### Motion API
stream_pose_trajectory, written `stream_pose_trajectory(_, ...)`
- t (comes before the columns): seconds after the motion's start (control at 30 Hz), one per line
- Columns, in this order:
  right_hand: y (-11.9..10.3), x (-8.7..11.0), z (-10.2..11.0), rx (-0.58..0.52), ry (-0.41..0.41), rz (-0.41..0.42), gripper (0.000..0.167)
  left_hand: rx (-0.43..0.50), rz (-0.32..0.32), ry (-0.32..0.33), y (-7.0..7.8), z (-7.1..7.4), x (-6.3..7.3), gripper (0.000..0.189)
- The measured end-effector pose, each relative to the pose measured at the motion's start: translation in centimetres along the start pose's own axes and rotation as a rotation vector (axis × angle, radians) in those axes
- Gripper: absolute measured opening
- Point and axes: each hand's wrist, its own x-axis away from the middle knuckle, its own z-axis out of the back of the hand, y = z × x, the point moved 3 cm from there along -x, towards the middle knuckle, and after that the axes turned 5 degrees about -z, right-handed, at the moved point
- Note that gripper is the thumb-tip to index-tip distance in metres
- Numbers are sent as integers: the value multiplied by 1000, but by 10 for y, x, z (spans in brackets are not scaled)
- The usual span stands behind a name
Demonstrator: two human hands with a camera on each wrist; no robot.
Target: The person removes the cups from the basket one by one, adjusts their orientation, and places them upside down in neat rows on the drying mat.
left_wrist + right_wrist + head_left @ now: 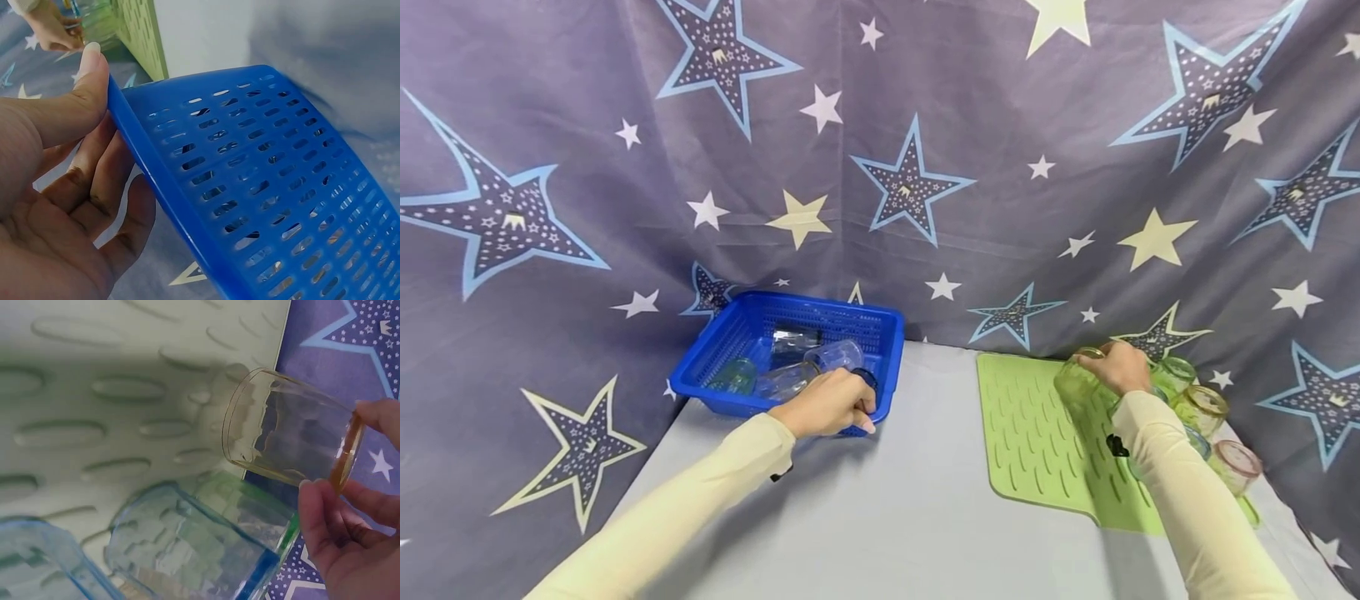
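Observation:
My right hand (1122,367) pinches the base of a clear yellowish glass (290,431), held mouth down at the back of the green drying mat (1030,450). Whether its rim touches the mat, I cannot tell. Beside it in the right wrist view stand an upturned blue glass (187,540) and a greenish one partly hidden behind it. At the front right corner of a blue plastic basket (790,301), my left hand (833,404) grips the rim, thumb on top and fingers curled below in the left wrist view. Several glasses (786,379) lie inside the basket.
Along the mat's right side are more upturned glasses, among them a yellow one (1204,408) and a pink one (1236,467); my right forearm partly covers this group. A star-patterned cloth (880,275) hangs behind the white table (925,500).

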Motion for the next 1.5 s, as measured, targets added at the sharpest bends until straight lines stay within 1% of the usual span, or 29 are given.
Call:
stream_pose_trajectory(0.17, 3, 0, 7, 33, 23, -4, 66, -2, -5, 7, -1, 1, -4, 18)
stream_pose_trajectory(0.37, 7, -4, 5, 45, 10, 16, 60, 1, 9, 5, 0, 2, -4, 19)
stream_pose_trajectory(0.5, 8, -4, 3, 65, 11, 29, 55, 9, 2, 1, 2, 0, -3, 19)
stream_pose_trajectory(0.8, 7, -2, 2, 67, 39, 39, 54, -5, 0, 13, 3, 1, -4, 17)
stream_pose_trajectory(0.97, 6, -2, -2, 70, 29, 32, 57, 3, 3, 8, 3, 0, -3, 16)
stream_pose_trajectory(1.1, 7, -3, -4, 66, 25, 27, 60, 5, -4, 16, 3, 0, -2, 16)
stream_pose_trajectory(1.23, 7, -5, -6, 68, -7, 22, 63, -3, -10, 26, 2, -1, -3, 16)
stream_pose_trajectory(1.33, 5, -5, -8, 68, -33, 25, 64, -6, -7, 20, 1, -1, -2, 15)
stream_pose_trajectory(1.4, 3, -5, -10, 65, -26, 33, 62, -9, -8, 17, 0, -2, -1, 15)
stream_pose_trajectory(1.5, 0, -3, -13, 62, 26, 46, 56, -11, -6, 11, -1, -2, 0, 16)
